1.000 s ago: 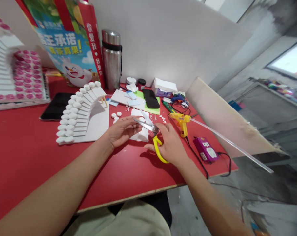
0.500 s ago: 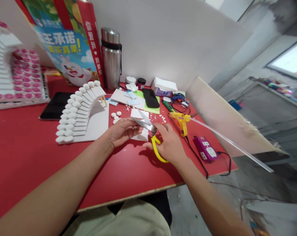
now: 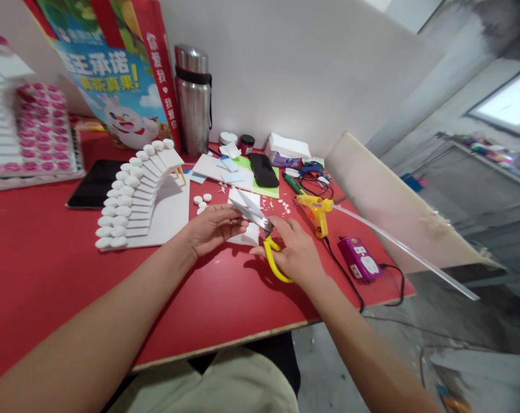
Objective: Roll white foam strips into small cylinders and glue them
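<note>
Yellow-handled scissors (image 3: 274, 261) are gripped in my right hand (image 3: 298, 252), their blades parted and pointing left. My left hand (image 3: 214, 229) is closed in a pinch right at the blades; whatever sits between its fingertips is too small or hidden to make out. Beneath the blades lies a white sheet (image 3: 245, 235) on the red table. A few white round pieces (image 3: 202, 200) rest just behind my left hand. To the left stands a white curved model staircase (image 3: 142, 201) on a white base, with white discs lined along its edge.
A yellow glue gun (image 3: 315, 212) with a long clear stick and a purple power socket box (image 3: 360, 261) are at the right. Behind stand a steel flask (image 3: 193, 103) and a printed bag (image 3: 122, 74). A black tablet (image 3: 94, 183) lies left, near a pink-flowered model (image 3: 45, 129).
The scissor blades have parted a little more. Both hands stay in nearly the same place, and the view has shifted slightly.
</note>
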{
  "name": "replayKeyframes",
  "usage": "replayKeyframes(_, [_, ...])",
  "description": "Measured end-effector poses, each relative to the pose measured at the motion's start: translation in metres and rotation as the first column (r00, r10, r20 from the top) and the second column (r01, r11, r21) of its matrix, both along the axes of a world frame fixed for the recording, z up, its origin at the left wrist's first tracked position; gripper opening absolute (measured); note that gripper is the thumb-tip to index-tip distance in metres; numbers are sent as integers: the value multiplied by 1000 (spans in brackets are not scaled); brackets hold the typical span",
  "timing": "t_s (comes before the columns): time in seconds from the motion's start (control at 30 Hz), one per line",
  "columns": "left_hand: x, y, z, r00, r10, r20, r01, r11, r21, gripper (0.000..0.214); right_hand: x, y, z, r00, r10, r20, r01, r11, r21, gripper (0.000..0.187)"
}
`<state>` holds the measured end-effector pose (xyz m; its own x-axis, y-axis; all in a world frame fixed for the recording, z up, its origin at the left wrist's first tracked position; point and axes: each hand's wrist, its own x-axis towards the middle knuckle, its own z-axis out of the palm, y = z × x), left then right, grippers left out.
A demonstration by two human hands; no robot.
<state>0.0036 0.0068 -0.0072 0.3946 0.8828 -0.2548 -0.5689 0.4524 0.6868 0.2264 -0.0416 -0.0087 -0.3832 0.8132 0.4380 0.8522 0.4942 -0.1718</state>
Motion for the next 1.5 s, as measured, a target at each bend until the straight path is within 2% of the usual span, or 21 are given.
replayKeyframes(0.17, [-1,0,-1,1000,-4,4,4,1000,-16,5,-2,1,-2,994,-1,-112,-3,1000,-31,62])
replayKeyframes(0.27, [-1,-1,0,1000,15,17,-15,1000,-22,13,-2,1,6,966,-82,-246,48,989,-140,55])
replayKeyframes(0.37, [-2,-1,-1,998,45,43,-44,999,-17,20,0,3,14,939,-170,-300,100,967,-234,55])
replayKeyframes(0.57, [-1,0,-1,995,64,72,-64,998,8,21,7,3,13,956,-98,-276,39,977,-210,61])
replayKeyframes(0.83, [-1,-1,0,988,100,114,-106,994,42,18,-5,-6,12,988,-51,-144,21,979,-201,68])
replayKeyframes(1.1, [2,-1,-2,992,81,101,-93,988,120,22,-13,-3,8,991,-68,-119,50,987,-151,68])
replayKeyframes(1.5, [3,-1,-4,994,108,32,-112,971,212,26,-10,-6,8,994,-85,-73,76,990,-119,60])
